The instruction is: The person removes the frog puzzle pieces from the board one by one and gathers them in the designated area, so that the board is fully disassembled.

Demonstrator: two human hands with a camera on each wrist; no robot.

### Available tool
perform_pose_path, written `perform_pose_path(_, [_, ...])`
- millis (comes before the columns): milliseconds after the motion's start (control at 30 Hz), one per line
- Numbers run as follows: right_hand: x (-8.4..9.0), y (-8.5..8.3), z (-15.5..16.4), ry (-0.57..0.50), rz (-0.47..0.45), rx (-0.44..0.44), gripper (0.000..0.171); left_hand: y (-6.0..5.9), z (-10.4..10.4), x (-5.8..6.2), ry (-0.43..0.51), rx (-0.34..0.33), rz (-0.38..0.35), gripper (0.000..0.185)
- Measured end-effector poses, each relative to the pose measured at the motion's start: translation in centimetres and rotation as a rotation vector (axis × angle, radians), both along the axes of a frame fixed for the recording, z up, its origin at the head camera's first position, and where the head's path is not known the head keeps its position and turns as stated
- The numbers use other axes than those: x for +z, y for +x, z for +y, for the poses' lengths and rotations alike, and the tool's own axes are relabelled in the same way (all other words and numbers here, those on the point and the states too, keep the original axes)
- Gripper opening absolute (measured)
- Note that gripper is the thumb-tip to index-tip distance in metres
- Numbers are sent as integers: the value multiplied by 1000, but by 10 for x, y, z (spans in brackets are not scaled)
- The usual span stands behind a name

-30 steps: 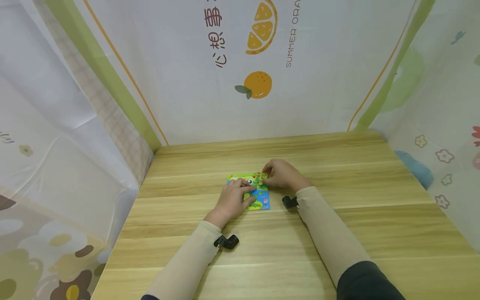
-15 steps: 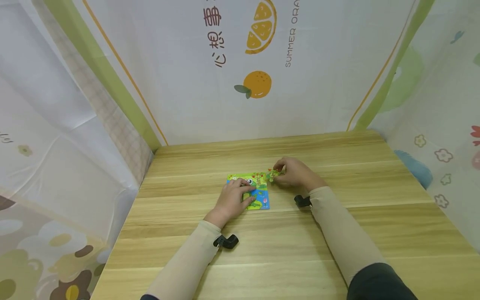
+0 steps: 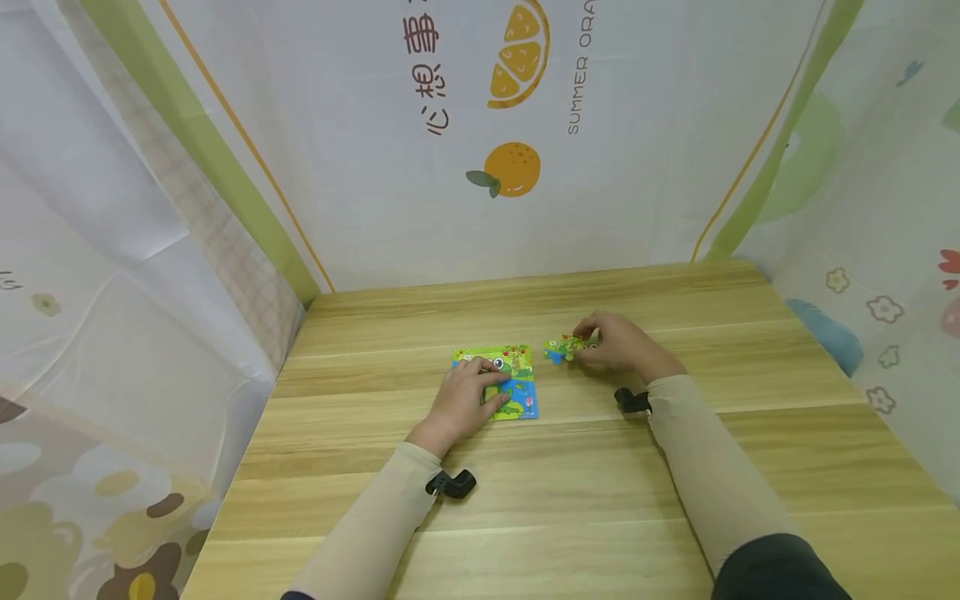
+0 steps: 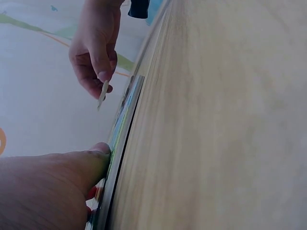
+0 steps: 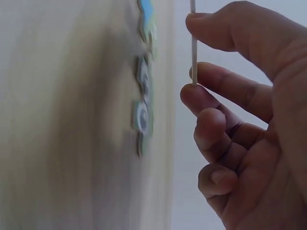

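A flat jigsaw puzzle board [image 3: 528, 403], printed with a green cartoon animal with round eyes, lies on the table. My left hand [image 3: 463, 395] rests on its left and middle part, covering much of the picture. In the left wrist view the thumb [image 4: 100, 149] lies at the board's edge. To the right, my right hand [image 3: 619, 346] pinches a thin puzzle piece [image 5: 194, 55] edge-on between thumb and fingers. Below it, several loose puzzle pieces [image 5: 143, 115] lie on the table, apart from the board; one shows a blue patch [image 3: 555, 357].
The wooden table [image 3: 570, 500] reaches back to a white curtain [image 3: 375, 208] with orange prints. Printed curtains also hang at both sides. Each wrist wears a small black camera [image 3: 452, 483].
My right hand has moved right from the board's top right corner, carrying the puzzle piece over the loose pieces, which it uncovered. The left hand stays on the board.
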State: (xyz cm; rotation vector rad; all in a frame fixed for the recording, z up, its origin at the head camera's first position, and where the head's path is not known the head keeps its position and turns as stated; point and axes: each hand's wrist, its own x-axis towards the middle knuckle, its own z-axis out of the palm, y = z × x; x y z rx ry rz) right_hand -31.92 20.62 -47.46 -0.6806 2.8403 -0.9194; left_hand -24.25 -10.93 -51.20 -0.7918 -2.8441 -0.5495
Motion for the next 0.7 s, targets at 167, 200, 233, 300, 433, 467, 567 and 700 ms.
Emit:
perform_pose_path(167, [1,-1,17,-18,-37,-32,33,1,0,0,0,2,2,39])
perform_pose_path(200, [1,-1,21,-23,-47,-40,33,1,1,0,0,1,3,39])
perform_pose_path(233, [1,-1,25,-19,-50,-48,34,1,1,0,1,1,3,39])
perform_pose_path(300, [1,0,32,-25,-67,-73,34,1,1,0,2,-1,6,39])
perform_pose_path(433, [2,4,44,-36,-109,-121,35,1,1,-1,4,-4,8,39])
perform_pose_path(467, [2,5,47,-45,-125,-131,35,1,1,-1,6,-6,8,39])
perform_pose_path(567, [1,6,55,-51,-149,-141,35,0,0,-1,10,-6,9,39])
perform_pose_path(700, [-1,7,63,-72,-187,-155,34,1,0,-1,15,-6,13,39])
